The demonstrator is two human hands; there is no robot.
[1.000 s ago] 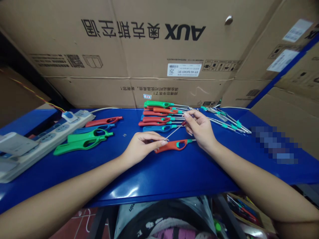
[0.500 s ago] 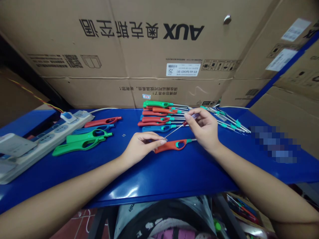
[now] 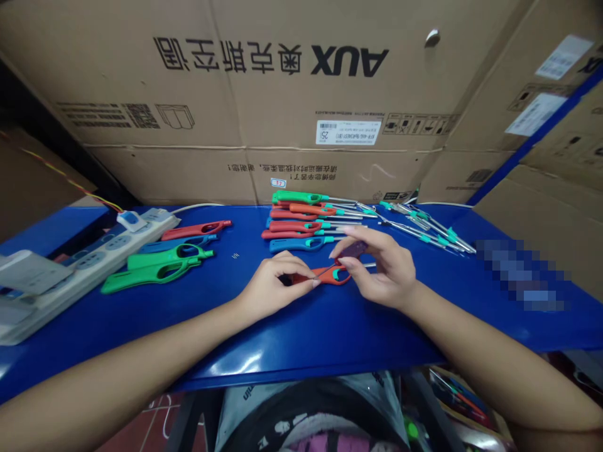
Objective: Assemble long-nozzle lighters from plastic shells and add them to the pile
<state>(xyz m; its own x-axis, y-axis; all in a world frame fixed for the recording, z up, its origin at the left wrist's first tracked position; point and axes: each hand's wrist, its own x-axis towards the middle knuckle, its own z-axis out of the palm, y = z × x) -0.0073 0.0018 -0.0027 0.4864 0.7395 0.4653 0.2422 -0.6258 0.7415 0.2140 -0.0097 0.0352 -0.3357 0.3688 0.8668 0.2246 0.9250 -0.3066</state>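
Orange, the lighter (image 3: 340, 275) lies mid-table on the blue table (image 3: 306, 333). The left hand (image 3: 273, 285) pinches its left end shut. The right hand (image 3: 384, 267) clasps a small screwdriver (image 3: 351, 251), tip against the lighter.

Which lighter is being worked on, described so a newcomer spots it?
On the blue table, nearer than the stacked lighters by the cardboard boxes, an orange-red lighter lies between the left hand and right hand. Unlike its neighbours it lies alone, a small screwdriver held to it.
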